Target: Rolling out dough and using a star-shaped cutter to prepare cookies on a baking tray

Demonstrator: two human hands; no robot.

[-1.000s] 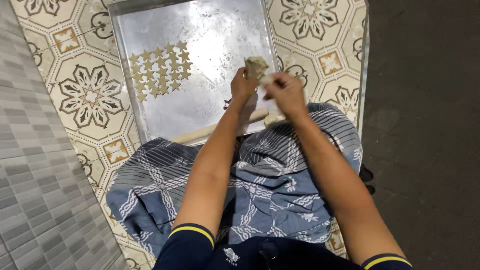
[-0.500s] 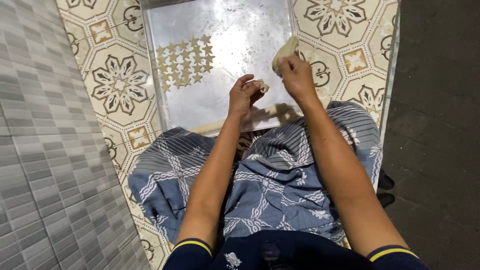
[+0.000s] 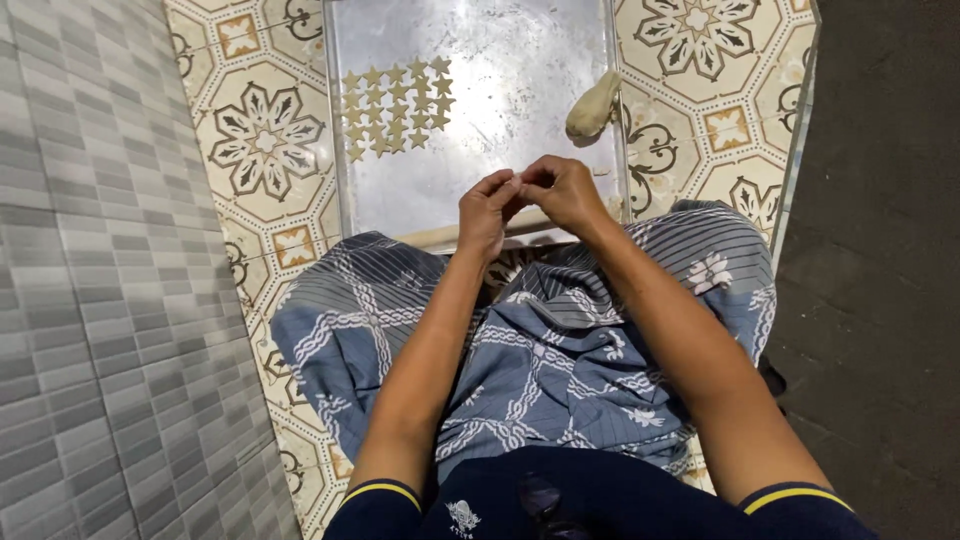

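My left hand [image 3: 487, 208] and right hand [image 3: 562, 188] pinch a small dough piece [image 3: 520, 186] between fingertips above the metal tray [image 3: 480, 190]; it looks soft, light, easily deformed, so I grip edges gently

Left hand [image 3: 487, 210] and right hand [image 3: 563, 190] meet fingertip to fingertip over the near edge of a metal tray [image 3: 480, 190]; what the fingers pinch is too small to tell. Small star-shaped dough pieces [image 3: 397, 108] lie in rows at the tray's upper left. Dough lump [image 3: 593, 105] sits at the tray's right rim. Patterned floor tiles [image 3: 262, 140] beneath; blue patterned cloth [image 3: 540, 350] covers the lap.
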